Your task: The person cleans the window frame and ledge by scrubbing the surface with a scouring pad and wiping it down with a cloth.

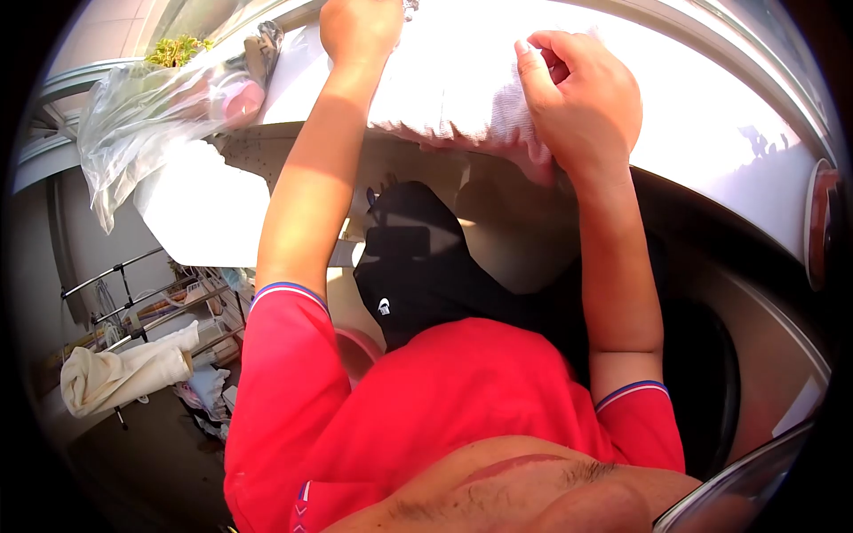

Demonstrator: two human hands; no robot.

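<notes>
A pale pinkish cloth [453,98] lies on the white ledge [711,147], its lower edge hanging over the front. At the cloth's right side is my right hand [586,98], its fingers curled and the thumb near the index finger; whatever may be between them is too small to make out. My left hand [362,31] is at the top edge of the view, to the left of the cloth. Its fingers are mostly cut off or hidden, and a small shiny thing [410,7] shows beside it.
Left of the ledge's middle sits a clear plastic bag [147,115] with something pink inside, near a green plant [178,51]. A metal rack [133,306] with a cream cloth [124,373] stands at lower left. A reddish round object [822,222] is at far right.
</notes>
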